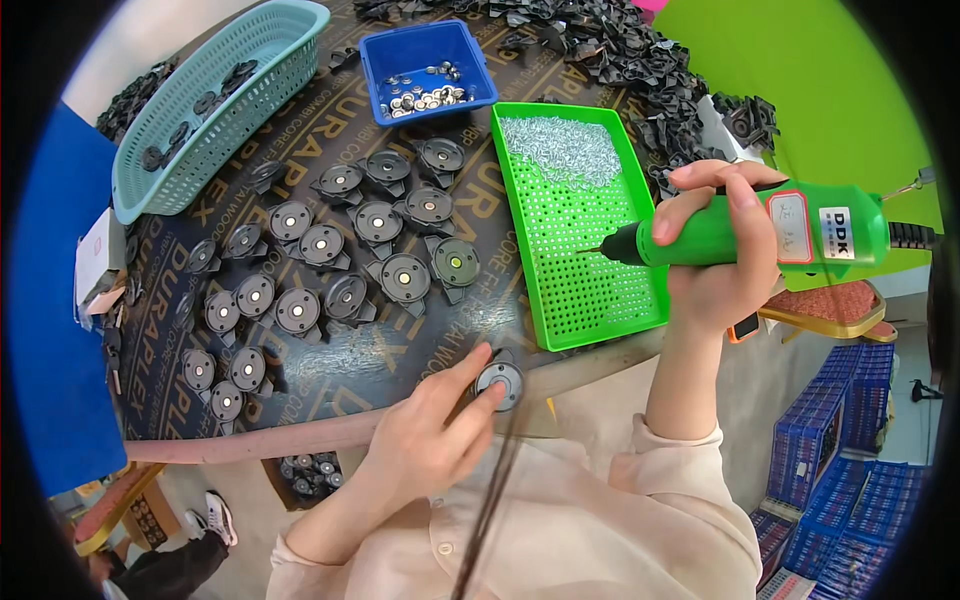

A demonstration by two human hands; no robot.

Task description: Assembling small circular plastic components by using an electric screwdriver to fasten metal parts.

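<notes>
My right hand (pixel 722 235) is wrapped round a green electric screwdriver (pixel 830 225), its dark tip pointing left above a bright green perforated tray (pixel 545 325). Small silvery screws (pixel 565 150) are heaped at the tray's far end. At the table's near edge, my left hand (pixel 435 425) has its fingers on a round black plastic part (pixel 500 380) with a metal disc in its middle, and keeps hold of it. Several similar round black parts (pixel 403 282) stand in loose rows on the dark printed board to the left.
A blue bin (pixel 430 40) with silver discs stands at the back. Left of it is a long teal basket (pixel 220 140) holding a few black parts. Black plastic pieces (pixel 640 60) lie piled at the far right. Blue crates (pixel 840 500) are stacked on the floor at right.
</notes>
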